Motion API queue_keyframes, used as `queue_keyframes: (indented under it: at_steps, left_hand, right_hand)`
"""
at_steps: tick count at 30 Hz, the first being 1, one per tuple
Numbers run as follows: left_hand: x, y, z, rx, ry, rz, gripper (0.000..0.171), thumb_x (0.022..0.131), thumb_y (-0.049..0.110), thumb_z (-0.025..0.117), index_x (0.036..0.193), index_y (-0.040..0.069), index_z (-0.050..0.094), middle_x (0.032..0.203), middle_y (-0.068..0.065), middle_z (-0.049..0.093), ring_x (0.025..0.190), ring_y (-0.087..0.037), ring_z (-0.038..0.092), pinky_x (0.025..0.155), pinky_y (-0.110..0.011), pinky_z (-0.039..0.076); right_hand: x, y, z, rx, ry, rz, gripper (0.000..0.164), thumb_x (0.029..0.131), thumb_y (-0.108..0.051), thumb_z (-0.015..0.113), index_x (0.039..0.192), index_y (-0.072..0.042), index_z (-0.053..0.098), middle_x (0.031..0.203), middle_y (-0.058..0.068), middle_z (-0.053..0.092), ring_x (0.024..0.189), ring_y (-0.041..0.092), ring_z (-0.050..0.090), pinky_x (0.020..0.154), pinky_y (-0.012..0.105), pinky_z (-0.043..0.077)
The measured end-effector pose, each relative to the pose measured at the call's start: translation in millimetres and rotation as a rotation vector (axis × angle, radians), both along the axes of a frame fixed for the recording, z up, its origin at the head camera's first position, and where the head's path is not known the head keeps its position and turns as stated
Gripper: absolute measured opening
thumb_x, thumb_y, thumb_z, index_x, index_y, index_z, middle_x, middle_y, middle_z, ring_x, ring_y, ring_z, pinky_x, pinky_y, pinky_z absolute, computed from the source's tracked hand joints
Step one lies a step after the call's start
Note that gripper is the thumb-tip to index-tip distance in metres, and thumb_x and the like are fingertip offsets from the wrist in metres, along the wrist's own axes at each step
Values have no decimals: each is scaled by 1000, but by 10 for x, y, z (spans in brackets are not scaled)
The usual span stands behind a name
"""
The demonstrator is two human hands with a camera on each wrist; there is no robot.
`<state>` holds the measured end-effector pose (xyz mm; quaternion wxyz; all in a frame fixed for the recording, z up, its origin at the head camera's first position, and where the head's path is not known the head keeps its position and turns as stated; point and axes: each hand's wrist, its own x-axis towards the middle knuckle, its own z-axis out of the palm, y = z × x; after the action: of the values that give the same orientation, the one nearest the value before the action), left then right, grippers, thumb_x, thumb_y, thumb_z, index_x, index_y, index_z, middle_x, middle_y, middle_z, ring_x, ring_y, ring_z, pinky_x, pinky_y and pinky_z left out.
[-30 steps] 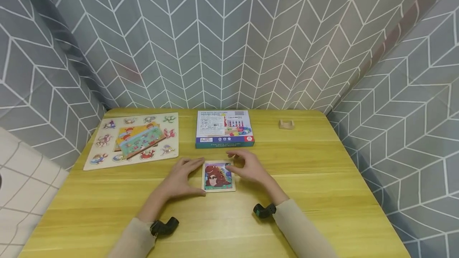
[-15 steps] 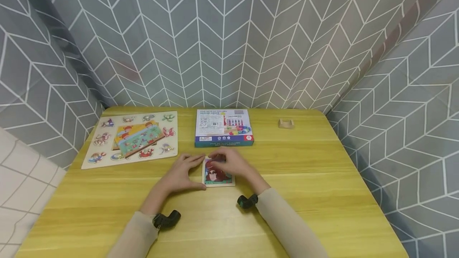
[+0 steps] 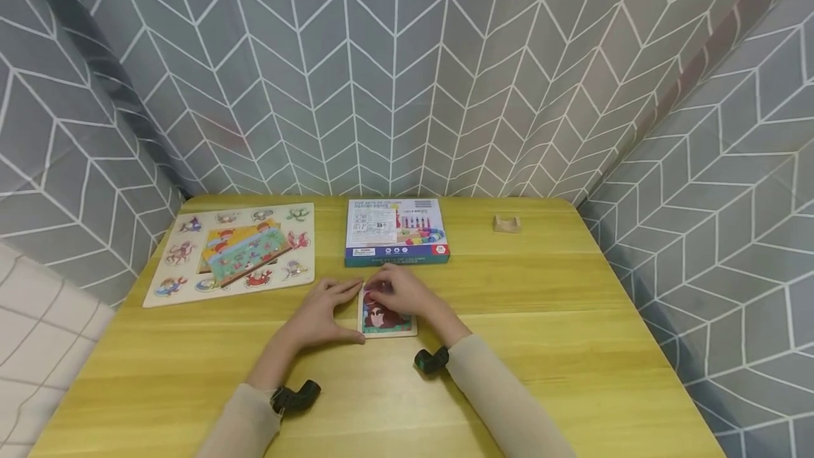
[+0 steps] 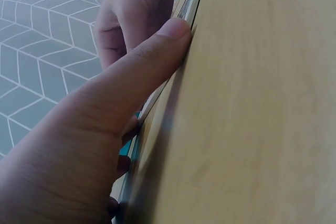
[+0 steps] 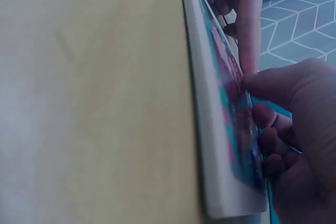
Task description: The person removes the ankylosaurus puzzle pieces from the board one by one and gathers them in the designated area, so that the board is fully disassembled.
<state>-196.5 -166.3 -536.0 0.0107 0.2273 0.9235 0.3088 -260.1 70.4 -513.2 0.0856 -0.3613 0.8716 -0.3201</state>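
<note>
A small square dinosaur puzzle (image 3: pixel 384 322) in a pale wooden frame lies flat on the table between both hands. My left hand (image 3: pixel 321 316) rests along its left side, thumb near the lower left corner and forefinger near the upper left one. In the left wrist view the straight thumb touches the frame's edge. My right hand (image 3: pixel 407 295) covers the upper part of the picture. Its thumb (image 5: pixel 268 83) presses on the picture, while curled fingers sit at the far edge. Whether a single piece is pinched there is hidden.
Behind the puzzle lies a beaded-boxes toy box (image 3: pixel 397 232). A sea-animal peg board (image 3: pixel 191 288) at the left carries two picture boards, one green (image 3: pixel 251 256) and one yellow (image 3: pixel 222 239). A small wooden holder (image 3: pixel 506 224) stands back right. Patterned curtains (image 3: pixel 394 76) enclose the table.
My right hand has moved left from the puzzle's right side onto the upper part of its picture, and its fingers have curled in. My left hand has stayed at the left edge.
</note>
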Motion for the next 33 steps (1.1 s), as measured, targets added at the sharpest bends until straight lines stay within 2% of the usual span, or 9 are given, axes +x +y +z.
queue_keyframes:
  at_steps: [11, 17, 19, 23, 33]
  left_hand:
    - [38, -22, -9, -4, -8, 17, 110, 70, 70, 90, 158, 16, 53, 162, -1, 51, 119, -20, 46, 99, -49, 45]
    - [23, -17, -17, -1, -5, 11, 110, 70, 71, 89, 158, 17, 52, 163, 0, 51, 120, -20, 46, 100, -50, 45]
    - [17, -14, -14, -4, -3, 6, 110, 70, 72, 89, 159, 17, 52, 163, 0, 51, 120, -19, 46, 99, -49, 45]
    - [9, -4, -8, -11, 0, -2, 110, 70, 72, 88, 159, 17, 52, 162, 0, 51, 120, -19, 45, 99, -49, 45]
    - [21, 12, 11, -13, -9, 2, 110, 70, 70, 89, 158, 16, 53, 163, 0, 51, 121, -20, 45, 100, -50, 45]
  right_hand:
    - [20, -68, 20, 18, -81, -26, 23, 99, -5, 64, 119, -5, 76, 116, 8, 69, 104, 19, 61, 98, 35, 53]
    - [35, -47, -37, 12, -56, -13, 18, 98, -2, 62, 102, -9, 77, 114, 8, 65, 107, 22, 59, 102, 41, 49]
    - [51, -22, -37, 11, -60, -20, 19, 98, -3, 62, 105, -9, 78, 117, 8, 63, 110, 23, 58, 104, 42, 48]
    - [66, 22, -20, 1, -83, -44, 28, 96, -6, 65, 121, -9, 76, 125, 8, 62, 115, 23, 59, 107, 43, 49]
    - [31, 54, -37, -15, -61, -42, 28, 95, -10, 69, 122, -12, 77, 124, 4, 63, 114, 21, 59, 106, 42, 50]
